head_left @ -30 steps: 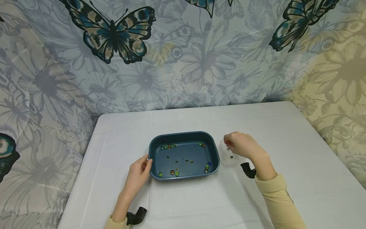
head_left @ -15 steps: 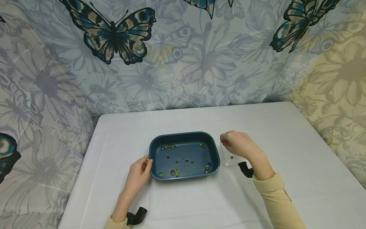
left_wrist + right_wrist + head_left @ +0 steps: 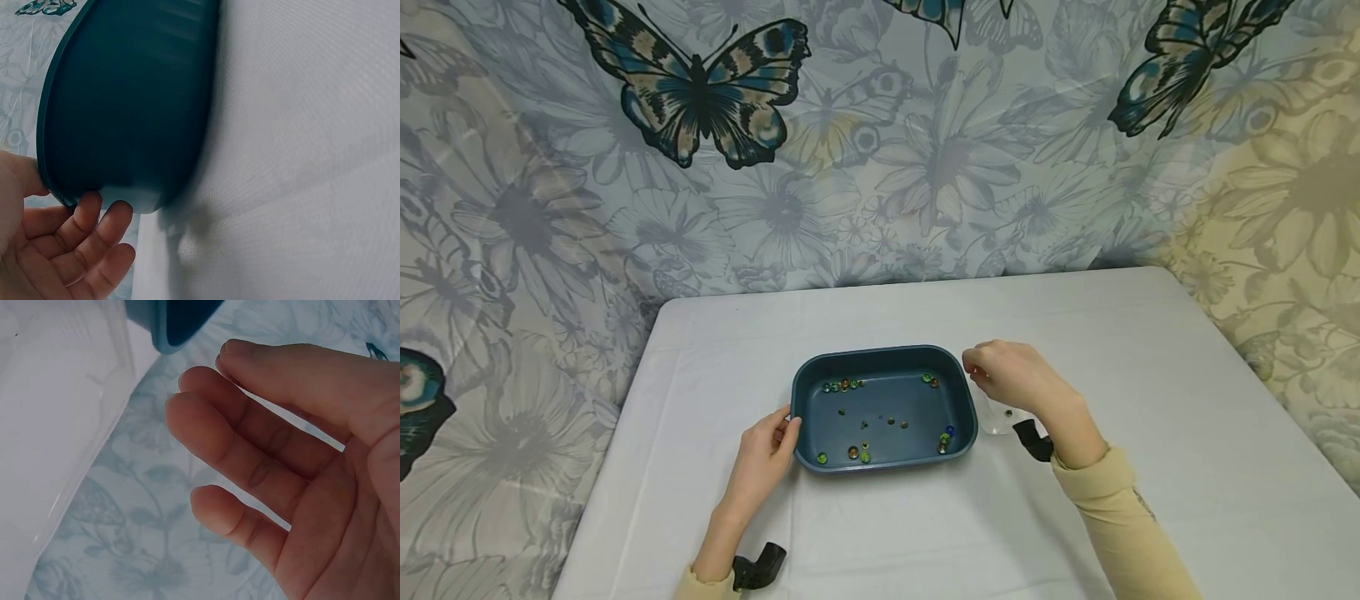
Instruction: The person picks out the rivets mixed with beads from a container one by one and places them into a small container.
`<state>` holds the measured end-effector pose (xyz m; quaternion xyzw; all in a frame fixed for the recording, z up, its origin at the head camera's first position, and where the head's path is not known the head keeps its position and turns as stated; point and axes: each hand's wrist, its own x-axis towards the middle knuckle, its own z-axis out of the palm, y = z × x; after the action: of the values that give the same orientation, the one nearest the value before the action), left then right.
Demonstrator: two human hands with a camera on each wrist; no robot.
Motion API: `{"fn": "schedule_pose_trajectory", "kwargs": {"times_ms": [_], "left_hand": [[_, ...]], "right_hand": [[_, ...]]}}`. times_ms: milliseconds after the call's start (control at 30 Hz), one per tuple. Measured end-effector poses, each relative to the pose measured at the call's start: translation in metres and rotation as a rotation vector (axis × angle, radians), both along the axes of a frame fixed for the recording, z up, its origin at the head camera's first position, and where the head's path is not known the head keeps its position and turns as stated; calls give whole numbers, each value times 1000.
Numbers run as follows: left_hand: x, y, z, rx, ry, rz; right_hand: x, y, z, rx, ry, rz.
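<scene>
A dark blue rectangular tray (image 3: 880, 468) lies on the table with several glass marbles (image 3: 853, 452) scattered over its floor. My left hand (image 3: 762, 454) grips the tray's left end; the left wrist view shows the thumb on the rim and curled fingers (image 3: 112, 219) against the outer wall. Just beyond the tray's right rim, my right hand (image 3: 1015, 375) is raised, its thumb and forefinger tips brought together in a pinch. What appears to be a small marble there is almost wholly hidden. Partly under that hand stands a clear plastic container (image 3: 995, 425) with a small dark marble (image 3: 1008, 413) visible inside.
A white cloth (image 3: 880, 533) covers the table, whose back edge meets a hanging fabric (image 3: 925, 208) printed with flowers and butterflies. Each wrist wears a black camera mount (image 3: 760, 567). In the right wrist view the tray's corner (image 3: 161, 328) shows above the fingers.
My right hand has moved left from over the clear container to near the tray's right rim, fingertips still together. The left hand and the tray have stayed in place.
</scene>
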<state>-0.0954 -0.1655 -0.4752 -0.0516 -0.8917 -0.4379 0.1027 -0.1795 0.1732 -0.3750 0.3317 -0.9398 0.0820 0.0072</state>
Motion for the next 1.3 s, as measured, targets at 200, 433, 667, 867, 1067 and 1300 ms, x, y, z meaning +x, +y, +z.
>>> {"fn": "schedule_pose_trajectory", "kwargs": {"times_ms": [200, 433, 667, 867, 1067, 1300], "left_hand": [[0, 0, -1, -2, 3, -2], [-1, 0, -1, -3, 7, -5], [0, 0, -1, 5, 0, -11], [0, 0, 0, 1, -4, -3], [0, 0, 0, -2, -14, 4], [-1, 0, 0, 0, -5, 2]], "right_hand": [[-1, -9, 3, 0, 8, 36], [-2, -18, 5, 29, 14, 59], [-4, -27, 5, 50, -11, 74], [-5, -35, 3, 37, -18, 100], [-6, -41, 0, 38, -17, 125], [-9, -47, -3, 37, -28, 148]]}}
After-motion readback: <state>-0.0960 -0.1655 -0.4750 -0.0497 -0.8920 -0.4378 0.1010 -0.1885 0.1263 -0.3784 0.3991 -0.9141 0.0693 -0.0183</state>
